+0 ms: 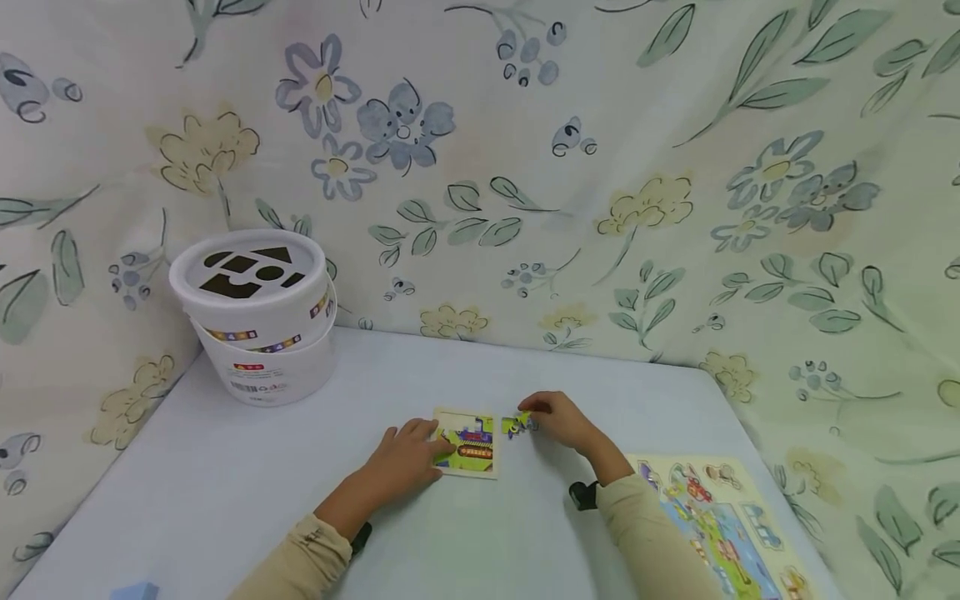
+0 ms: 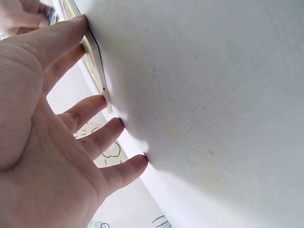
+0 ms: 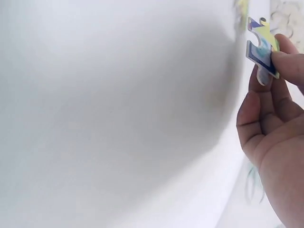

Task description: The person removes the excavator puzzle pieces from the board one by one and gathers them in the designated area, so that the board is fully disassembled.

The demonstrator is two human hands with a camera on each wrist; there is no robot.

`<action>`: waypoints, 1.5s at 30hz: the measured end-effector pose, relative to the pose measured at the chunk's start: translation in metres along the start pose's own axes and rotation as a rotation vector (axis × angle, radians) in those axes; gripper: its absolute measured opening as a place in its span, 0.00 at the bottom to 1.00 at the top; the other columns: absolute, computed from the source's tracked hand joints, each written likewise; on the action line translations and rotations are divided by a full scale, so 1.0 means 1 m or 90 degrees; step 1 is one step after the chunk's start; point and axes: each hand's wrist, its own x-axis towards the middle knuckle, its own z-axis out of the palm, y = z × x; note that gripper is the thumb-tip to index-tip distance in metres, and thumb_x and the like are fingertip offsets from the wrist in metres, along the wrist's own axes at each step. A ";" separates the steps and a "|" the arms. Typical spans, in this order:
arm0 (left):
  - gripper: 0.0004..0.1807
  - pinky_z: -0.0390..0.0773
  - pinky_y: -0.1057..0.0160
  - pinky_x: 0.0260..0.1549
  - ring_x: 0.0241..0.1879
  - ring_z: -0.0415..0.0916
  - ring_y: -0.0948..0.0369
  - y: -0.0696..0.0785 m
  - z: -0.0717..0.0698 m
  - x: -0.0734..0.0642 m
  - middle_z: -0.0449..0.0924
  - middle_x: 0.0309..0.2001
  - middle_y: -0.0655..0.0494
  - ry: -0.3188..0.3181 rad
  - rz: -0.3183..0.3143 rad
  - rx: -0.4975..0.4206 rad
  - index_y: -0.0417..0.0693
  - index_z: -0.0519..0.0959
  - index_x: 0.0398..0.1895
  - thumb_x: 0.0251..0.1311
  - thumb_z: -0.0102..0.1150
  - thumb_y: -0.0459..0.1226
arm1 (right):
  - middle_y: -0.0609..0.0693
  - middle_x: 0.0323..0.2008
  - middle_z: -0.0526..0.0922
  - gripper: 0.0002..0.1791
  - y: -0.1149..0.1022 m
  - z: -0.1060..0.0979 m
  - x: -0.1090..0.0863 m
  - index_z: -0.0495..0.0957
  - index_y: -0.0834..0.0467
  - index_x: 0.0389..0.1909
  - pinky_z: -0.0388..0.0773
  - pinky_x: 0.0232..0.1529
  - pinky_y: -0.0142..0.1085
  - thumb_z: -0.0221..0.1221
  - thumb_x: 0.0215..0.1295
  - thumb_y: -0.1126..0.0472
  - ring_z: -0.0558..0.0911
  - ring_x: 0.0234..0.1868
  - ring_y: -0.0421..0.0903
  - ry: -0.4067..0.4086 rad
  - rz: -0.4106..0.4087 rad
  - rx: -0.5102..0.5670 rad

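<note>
A small square jigsaw tray (image 1: 474, 474) with a pale frame lies on the table. Joined pieces in it form part of a picture of a purple tracked vehicle on green; bare wood shows along its top. My left hand (image 1: 401, 458) rests at the tray's left side with fingers spread, the thumb against its edge and the index finger over the picture. Right of the tray, my right hand (image 1: 561, 419) pinches a jigsaw piece (image 3: 261, 49) between thumb and fingers, tilted above the table. Beside it is another green and yellow piece (image 1: 511, 427), partly overlapped in view.
A white lidded bucket (image 1: 262, 367) with shape cutouts stands at the back left. At the right, a larger colourful picture puzzle board (image 1: 720, 469) lies partly under the right forearm. A light blue block (image 1: 135, 591) sits at the near left edge. A flowered cloth hangs behind the table.
</note>
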 end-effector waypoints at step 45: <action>0.21 0.61 0.36 0.61 0.68 0.59 0.47 -0.002 -0.003 0.002 0.66 0.68 0.48 -0.020 0.001 -0.012 0.63 0.79 0.58 0.60 0.65 0.47 | 0.46 0.42 0.78 0.08 -0.051 0.050 0.004 0.75 0.52 0.41 0.75 0.52 0.44 0.62 0.65 0.65 0.76 0.46 0.45 -0.011 -0.108 -0.155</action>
